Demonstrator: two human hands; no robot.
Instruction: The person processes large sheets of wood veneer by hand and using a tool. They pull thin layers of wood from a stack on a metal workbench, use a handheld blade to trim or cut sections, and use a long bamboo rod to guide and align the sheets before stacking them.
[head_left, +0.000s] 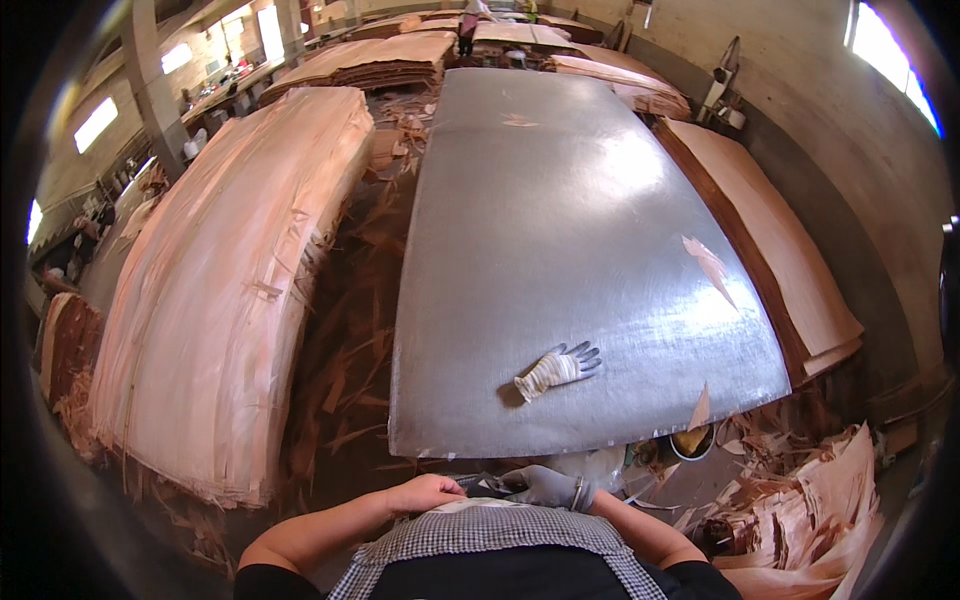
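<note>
At my waist, just short of the metal-topped table, both hands are close together above a checked apron. My left hand is bare, with its fingers curled in. A grey work glove covers my right hand, whose fingers bend toward the left hand. Between them is a small dark thing that I cannot make out. What either hand grips is hidden. A second work glove, striped white with grey fingers, lies on the tabletop ahead of my hands.
Stacks of thin wood veneer sheets stand left and right of the table. Torn veneer heaps up at the near right, beside a bucket. Veneer scraps litter the left gap. A person stands far back.
</note>
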